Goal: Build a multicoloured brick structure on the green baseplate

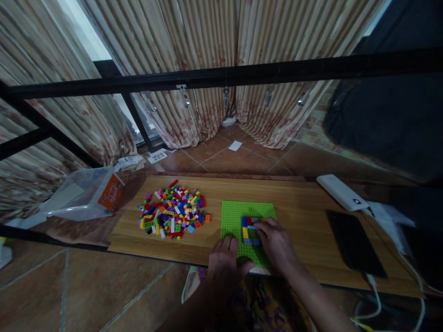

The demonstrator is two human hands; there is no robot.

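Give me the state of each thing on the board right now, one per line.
green baseplate: flat on the board, near edge under the hands
brick cluster: pressed onto the baseplate
loose bricks: heaped left of the baseplate
left hand: resting on the baseplate's near-left edge
right hand: fingers on the brick cluster
plastic bag: lying slumped, far left
tablet: screen dark

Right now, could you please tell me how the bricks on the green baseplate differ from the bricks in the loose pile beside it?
The bricks on the green baseplate are few and sit in a tidy block; the loose pile holds many, jumbled at all angles. The baseplate bricks lie under the right hand, whose fingers touch them, while the pile lies apart from both hands on the wooden board. The left hand rests on the baseplate's near edge. Both groups mix red, blue and yellow.
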